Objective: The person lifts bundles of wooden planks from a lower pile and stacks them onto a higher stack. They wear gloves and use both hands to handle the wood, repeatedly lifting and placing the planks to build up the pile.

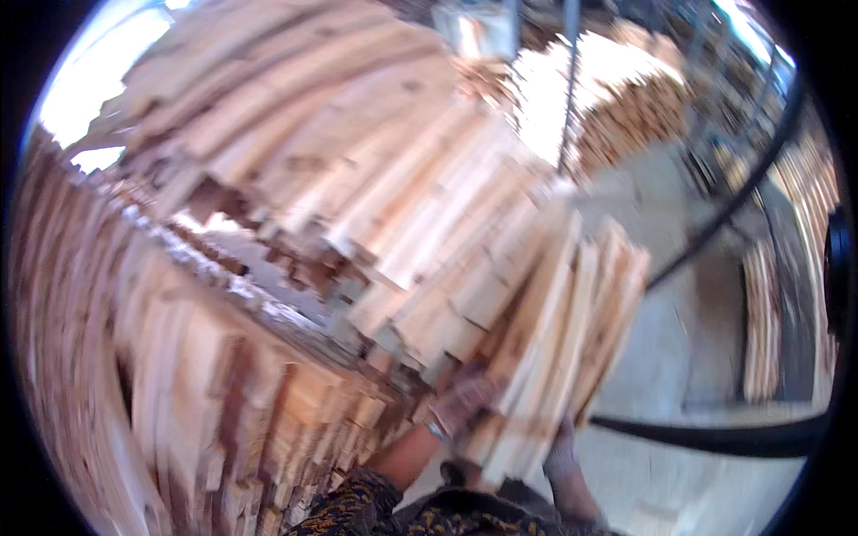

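1. Along the left rim, saw a row of long boards (67, 339) packed tightly side by side, curved by the lens.
2. Just right of that row, saw a lower stack (188, 357) of boards with uneven, stepped ends toward the lower edge.
3. Across the upper left and middle, saw a large pile of pale planks (295, 116), laid slanting side by side and blurred.
4. Below the pile, saw a dark patterned sleeve (362, 500) and the left hand (465, 404), its grip pinching the lower left edge of a bundle of boards (550, 330).
5. Just right of the pile, had that bundle slanting from upper right down toward the body, lower end between both hands.
6. At the bundle's lower right side, had the right hand (563, 451) against the edge; could not tell its grip, with fingers mostly hidden and blurred.
7. Beyond the bundle, saw stacked wood (630, 125), brightly lit on its left.
8. Farther right, saw grey floor (666, 473), a dark curved strip (715, 440) and a separate short stack of boards (760, 330).
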{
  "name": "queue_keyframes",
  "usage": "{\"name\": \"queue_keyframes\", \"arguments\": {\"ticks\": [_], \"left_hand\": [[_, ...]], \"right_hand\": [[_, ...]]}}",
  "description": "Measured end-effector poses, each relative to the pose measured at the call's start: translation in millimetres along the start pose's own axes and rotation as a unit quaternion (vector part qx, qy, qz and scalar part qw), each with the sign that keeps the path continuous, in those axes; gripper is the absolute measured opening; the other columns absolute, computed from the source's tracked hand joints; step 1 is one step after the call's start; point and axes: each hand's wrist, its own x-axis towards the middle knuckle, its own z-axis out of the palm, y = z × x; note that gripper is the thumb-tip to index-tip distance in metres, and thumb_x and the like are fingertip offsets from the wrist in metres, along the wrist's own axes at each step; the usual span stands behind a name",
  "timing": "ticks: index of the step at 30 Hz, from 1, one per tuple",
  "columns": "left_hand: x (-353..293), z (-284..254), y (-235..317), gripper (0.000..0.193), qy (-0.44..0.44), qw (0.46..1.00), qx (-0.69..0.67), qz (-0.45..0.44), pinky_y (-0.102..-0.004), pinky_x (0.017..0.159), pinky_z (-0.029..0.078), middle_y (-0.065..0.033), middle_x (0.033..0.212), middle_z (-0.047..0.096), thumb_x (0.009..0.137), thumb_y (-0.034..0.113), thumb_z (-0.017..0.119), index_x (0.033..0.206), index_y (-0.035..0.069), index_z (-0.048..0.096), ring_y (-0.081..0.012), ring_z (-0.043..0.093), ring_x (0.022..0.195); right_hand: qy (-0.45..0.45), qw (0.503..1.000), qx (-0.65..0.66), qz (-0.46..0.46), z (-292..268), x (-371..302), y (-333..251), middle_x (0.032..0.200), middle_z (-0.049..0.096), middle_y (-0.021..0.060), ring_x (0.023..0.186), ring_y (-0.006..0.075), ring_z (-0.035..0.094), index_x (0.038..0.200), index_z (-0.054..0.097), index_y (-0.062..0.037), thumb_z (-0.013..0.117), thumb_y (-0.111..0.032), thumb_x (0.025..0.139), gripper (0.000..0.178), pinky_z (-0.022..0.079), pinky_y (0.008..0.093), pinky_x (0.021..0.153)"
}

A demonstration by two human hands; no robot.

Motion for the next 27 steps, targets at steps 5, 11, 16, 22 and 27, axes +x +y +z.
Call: {"name": "queue_keyframes", "arguments": {"ticks": [5,11,16,22,27], "left_hand": [[8.7,152.7,-42.7,0.063,0.292,0.873,0.389,-0.045,-0.0271,0.108,0.039,-0.0097,0.133,0.057,0.098,0.034,0.062,0.143,-0.005,0.042,-0.0141,0.051,0.124],[10.1,252.6,-23.9,0.083,0.228,0.87,0.419,0.122,-0.0264,0.096,0.047,-0.0054,0.13,0.056,0.088,0.027,0.076,0.151,0.002,0.028,-0.0125,0.055,0.114],[-38.6,392.9,-23.1,0.094,0.191,0.754,0.546,0.311,-0.027,0.102,0.043,-0.0052,0.137,0.05,0.083,0.011,0.078,0.156,0.006,0.019,-0.0155,0.051,0.12],[-129.6,485.6,-64.0,0.078,0.316,0.528,0.642,0.458,-0.0297,0.103,0.041,-0.0096,0.136,0.05,0.084,0.015,0.076,0.148,0.001,0.032,-0.0157,0.049,0.122],[-215.7,541.3,-83.4,0.055,0.391,0.2,0.768,0.467,-0.0342,0.097,0.052,-0.009,0.131,0.057,0.086,0.007,0.073,0.137,0.004,0.051,-0.0202,0.058,0.115]], "right_hand": [[0.002,0.998,0.047,-0.031,12.7,-36.1,-9.2,0.139,0.049,0.0126,0.121,0.0296,0.053,0.147,0.035,-0.0099,0.042,-0.062,0.098,0.072,0.051,0.0434,0.101],[-0.064,0.991,-0.1,-0.06,51.2,-39.9,-81.4,0.124,0.057,0.0078,0.112,0.0255,0.057,0.142,0.042,-0.0086,0.053,-0.055,0.097,0.066,0.051,0.0403,0.094],[-0.261,0.909,-0.265,-0.187,129.0,-29.3,-124.9,0.128,0.059,0.0095,0.118,0.0253,0.057,0.139,0.046,-0.0075,0.062,-0.039,0.095,0.056,0.053,0.0398,0.091],[-0.459,0.776,-0.374,-0.219,292.3,-83.1,-134.6,0.144,0.05,0.0169,0.122,0.0215,0.057,0.146,0.04,0.0001,0.064,-0.011,0.09,0.062,0.05,0.0319,0.101],[-0.685,0.715,-0.12,-0.066,412.5,-160.4,-92.8,0.134,0.056,0.0131,0.117,0.0173,0.059,0.139,0.049,0.0,0.052,-0.018,0.1,0.044,0.05,0.0319,0.099]]}}
